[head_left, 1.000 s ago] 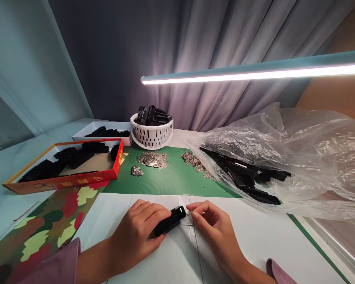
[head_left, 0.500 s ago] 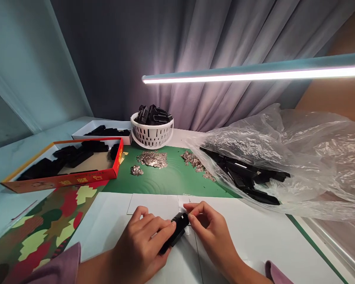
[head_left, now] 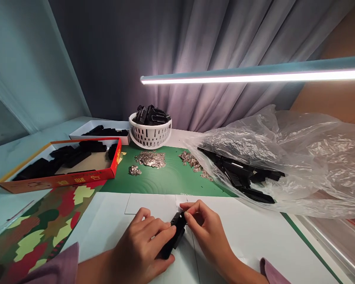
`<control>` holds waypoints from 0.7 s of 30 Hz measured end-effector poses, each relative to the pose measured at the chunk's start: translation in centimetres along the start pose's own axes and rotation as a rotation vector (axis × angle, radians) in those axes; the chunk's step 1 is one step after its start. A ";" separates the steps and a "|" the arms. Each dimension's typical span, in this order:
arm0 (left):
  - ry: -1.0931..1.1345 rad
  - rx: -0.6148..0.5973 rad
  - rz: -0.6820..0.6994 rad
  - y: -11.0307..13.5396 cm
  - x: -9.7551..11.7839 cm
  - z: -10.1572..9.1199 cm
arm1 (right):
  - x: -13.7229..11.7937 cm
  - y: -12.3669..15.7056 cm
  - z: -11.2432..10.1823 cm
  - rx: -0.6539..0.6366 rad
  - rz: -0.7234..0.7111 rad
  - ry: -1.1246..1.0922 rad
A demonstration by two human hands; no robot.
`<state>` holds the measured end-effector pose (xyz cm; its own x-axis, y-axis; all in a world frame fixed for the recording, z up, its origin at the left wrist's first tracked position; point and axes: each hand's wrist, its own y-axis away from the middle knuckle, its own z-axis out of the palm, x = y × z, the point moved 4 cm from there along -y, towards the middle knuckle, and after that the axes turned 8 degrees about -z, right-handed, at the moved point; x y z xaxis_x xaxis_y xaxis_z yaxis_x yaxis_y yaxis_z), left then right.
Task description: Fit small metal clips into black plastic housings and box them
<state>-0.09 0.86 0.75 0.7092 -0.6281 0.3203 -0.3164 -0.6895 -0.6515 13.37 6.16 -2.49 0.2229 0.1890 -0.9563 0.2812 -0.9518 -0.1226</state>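
My left hand (head_left: 140, 244) grips the lower body of a black plastic part (head_left: 175, 236), which is long and narrow and held tilted just above a white board (head_left: 106, 232). My right hand (head_left: 207, 232) pinches the upper end of the part with thumb and forefinger. Those fingertips hide that end, so I cannot tell whether a small metal piece lies between them. Both hands are close together at the near edge of the work surface.
Beyond the hands lies a green cutting mat (head_left: 165, 185) with silver metal scraps (head_left: 150, 159). Black parts fill a white slotted basket (head_left: 150, 134), a red box (head_left: 62, 177) and a white box (head_left: 97, 129). More lie in a clear plastic bag (head_left: 284, 157) at right.
The black part has swung more upright, and my right fingers have moved from beside it onto its upper end. My left hand has stayed on it. The whole view has shifted slightly.
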 end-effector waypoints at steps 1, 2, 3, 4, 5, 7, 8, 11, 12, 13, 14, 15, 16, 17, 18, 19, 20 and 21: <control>0.002 0.000 0.002 0.0 0.0 0.0 | 0.0 0.0 0.0 -0.001 0.000 0.000; 0.004 -0.002 0.005 0.0 0.0 0.0 | 0.1 0.1 0.0 -0.002 0.000 -0.002; 0.003 -0.004 0.004 0.0 0.0 0.0 | 0.1 0.2 -0.1 -0.001 0.000 -0.006; 0.004 -0.007 0.000 -0.1 0.0 0.0 | 0.2 0.2 -0.1 0.001 -0.002 -0.010; 0.008 -0.011 -0.004 -0.1 0.0 0.0 | 0.2 0.2 -0.1 0.003 -0.003 -0.015; 0.028 -0.031 -0.026 -0.1 -0.2 0.2 | 0.3 0.2 -0.1 0.006 -0.005 -0.026; 0.039 -0.044 -0.042 -0.2 -0.3 0.2 | 0.3 0.2 0.0 0.005 -0.007 -0.031; 0.065 -0.095 -0.094 -0.3 -0.6 0.4 | 0.2 0.1 0.1 0.000 -0.010 -0.031; 0.068 -0.108 -0.103 -0.4 -0.6 0.5 | 0.2 0.1 0.1 -0.002 -0.010 -0.025; 0.070 -0.116 -0.106 -0.4 -0.6 0.5 | 0.2 0.1 0.1 -0.004 -0.009 -0.017; 0.072 -0.122 -0.105 -0.4 -0.6 0.5 | 0.3 0.1 0.1 -0.006 -0.009 -0.009; 0.073 -0.122 -0.102 -0.3 -0.6 0.5 | 0.3 0.1 0.1 -0.007 -0.011 -0.001; 0.074 -0.119 -0.100 -0.3 -0.5 0.5 | 0.3 0.1 0.1 -0.007 -0.015 0.007; 0.075 -0.113 -0.097 -0.2 -0.5 0.4 | 0.3 0.1 0.1 -0.008 -0.019 0.013; 0.074 -0.108 -0.092 -0.2 -0.4 0.4 | 0.3 0.0 0.1 -0.010 -0.025 0.019; 0.071 -0.107 -0.085 -0.1 -0.4 0.4 | 0.3 0.0 0.1 -0.012 -0.030 0.026; 0.067 -0.108 -0.078 -0.1 -0.3 0.4 | 0.3 0.0 0.1 -0.014 -0.034 0.032; 0.062 -0.111 -0.074 -0.1 -0.3 0.4 | 0.3 0.0 0.1 -0.014 -0.037 0.038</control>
<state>-0.04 1.26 0.45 0.6942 -0.5925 0.4088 -0.3349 -0.7685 -0.5452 13.29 6.19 -2.78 0.2470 0.2331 -0.9406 0.3025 -0.9407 -0.1537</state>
